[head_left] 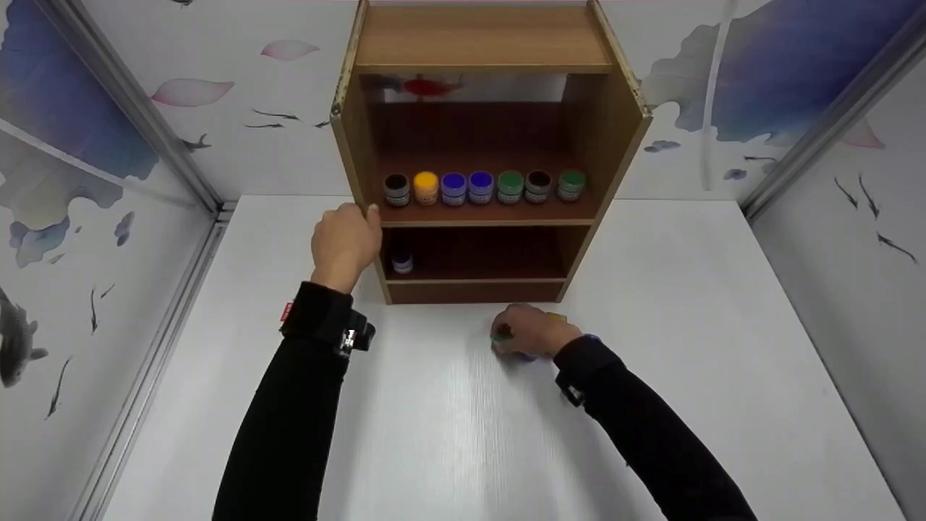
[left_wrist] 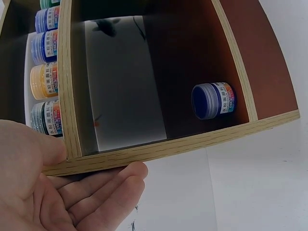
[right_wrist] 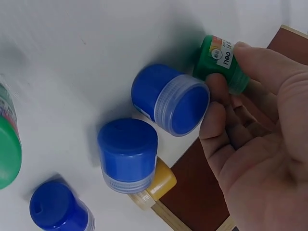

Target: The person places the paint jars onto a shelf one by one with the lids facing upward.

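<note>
My left hand (head_left: pixel 343 242) grips the left side panel of a wooden shelf unit (head_left: pixel 477 293), thumb inside and fingers behind the board's edge (left_wrist: pixel 110 163). Just in front of the unit, low over the white table, my right hand (head_left: pixel 532 329) pinches a small green paint jar (right_wrist: pixel 209 60) between thumb and fingers. Close beside those fingertips lies a blue paint jar (right_wrist: pixel 159 94) with a clear lid. On the unit's lower shelf, one blue jar (left_wrist: pixel 207 101) stands at the left end. The shelf above carries a row of jars, from a black one (head_left: pixel 396 190) to a green one (head_left: pixel 571 186).
More jars are on the table around my right hand: blue ones (right_wrist: pixel 127 154), a yellow one (right_wrist: pixel 163 180) near the unit's edge and a green one (right_wrist: pixel 7 149). Printed panels (head_left: pixel 268 159) stand behind the table and along both sides.
</note>
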Tool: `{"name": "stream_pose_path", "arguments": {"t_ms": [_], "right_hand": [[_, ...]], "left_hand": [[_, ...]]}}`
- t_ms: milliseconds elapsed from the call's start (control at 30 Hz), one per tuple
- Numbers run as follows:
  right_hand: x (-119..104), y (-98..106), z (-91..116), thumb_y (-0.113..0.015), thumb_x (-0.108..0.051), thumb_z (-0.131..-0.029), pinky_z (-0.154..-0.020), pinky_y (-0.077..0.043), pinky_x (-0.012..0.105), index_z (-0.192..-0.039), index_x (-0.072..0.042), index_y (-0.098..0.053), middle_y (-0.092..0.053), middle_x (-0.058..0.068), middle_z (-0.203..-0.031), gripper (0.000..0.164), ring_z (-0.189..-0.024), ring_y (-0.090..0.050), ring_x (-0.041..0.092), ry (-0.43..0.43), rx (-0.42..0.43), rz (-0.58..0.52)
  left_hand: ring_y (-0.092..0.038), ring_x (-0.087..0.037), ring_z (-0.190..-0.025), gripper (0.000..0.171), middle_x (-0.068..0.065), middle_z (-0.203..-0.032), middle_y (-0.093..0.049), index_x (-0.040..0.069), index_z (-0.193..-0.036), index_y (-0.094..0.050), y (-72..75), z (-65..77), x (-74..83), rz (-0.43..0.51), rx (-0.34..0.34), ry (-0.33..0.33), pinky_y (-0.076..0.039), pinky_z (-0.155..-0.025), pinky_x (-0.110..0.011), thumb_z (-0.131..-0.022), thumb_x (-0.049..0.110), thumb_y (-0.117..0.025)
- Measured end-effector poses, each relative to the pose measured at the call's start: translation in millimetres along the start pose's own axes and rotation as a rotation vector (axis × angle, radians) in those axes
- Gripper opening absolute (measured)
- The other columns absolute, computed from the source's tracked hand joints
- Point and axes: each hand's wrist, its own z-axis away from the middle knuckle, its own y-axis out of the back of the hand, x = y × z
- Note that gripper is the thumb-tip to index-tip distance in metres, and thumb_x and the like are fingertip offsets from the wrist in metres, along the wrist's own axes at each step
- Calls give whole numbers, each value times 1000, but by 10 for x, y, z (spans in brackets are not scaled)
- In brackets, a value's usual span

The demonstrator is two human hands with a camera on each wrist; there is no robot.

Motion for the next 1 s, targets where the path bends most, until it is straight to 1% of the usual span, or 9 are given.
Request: {"name": "stream_pose_path", "arguments": {"t_ms": [100, 233, 433, 533, 700, 833, 1000], "right_hand": [[-14, 21, -2, -69, -27, -91, -99, -46, 45, -117, -19, -67, -63, -1, -116, 27, -107, -54, 18, -25, -10, 17], [-24, 28, -9, -69, -25, -91, -97, -46, 44, -119, -19, -67, -63, 0, -114, 28, -104, -54, 18, -31, -12, 22], [-27, 13, -7, -68, -21, -91, -98, -46, 47, -121, -23, -66, -62, -1, -119, 30, -107, -54, 18, -35, -6, 38], [-28, 10, -7, -69, -18, -90, -99, -46, 46, -123, -22, -66, -62, -1, -120, 33, -110, -55, 18, -9, -3, 43], [-27, 3, -21, -68, -14, -91, -102, -46, 39, -125, -19, -64, -62, 1, -122, 35, -115, -55, 17, 45, 1, 56], [-24, 0, -31, -67, -13, -92, -101, -47, 38, -125, -20, -64, -62, 1, -121, 34, -114, -56, 17, 58, 8, 68], [-18, 16, -40, -62, -1, -91, -102, -46, 38, -128, -17, -62, -62, 3, -122, 40, -115, -55, 18, 89, 17, 68]], "left_hand": [[-67, -42, -96, 54, -29, -109, -67, -9, -106, -65, -1, -6, -4, 1, -6, 8, -55, -78, -50, -104, 37, -36], [-67, -43, -94, 54, -29, -107, -68, -9, -104, -66, -2, -8, -7, 3, -3, 6, -55, -77, -51, -104, 36, -36], [-66, -42, -95, 54, -29, -107, -67, -9, -105, -65, -5, -10, -4, -1, -3, 6, -54, -78, -51, -104, 37, -36], [-66, -43, -96, 54, -29, -107, -67, -9, -104, -65, -5, -13, -1, -5, -1, 3, -54, -78, -51, -104, 37, -36], [-66, -43, -96, 54, -28, -107, -68, -9, -104, -66, -8, -10, 1, -9, 1, -5, -54, -78, -50, -104, 36, -36], [-66, -42, -97, 54, -28, -108, -68, -9, -105, -66, -6, -8, 2, -9, -5, 4, -54, -79, -50, -104, 37, -36], [-67, -41, -95, 54, -28, -107, -68, -9, -106, -66, 0, -8, -1, -3, -5, 10, -54, -78, -50, -104, 36, -37]]}}
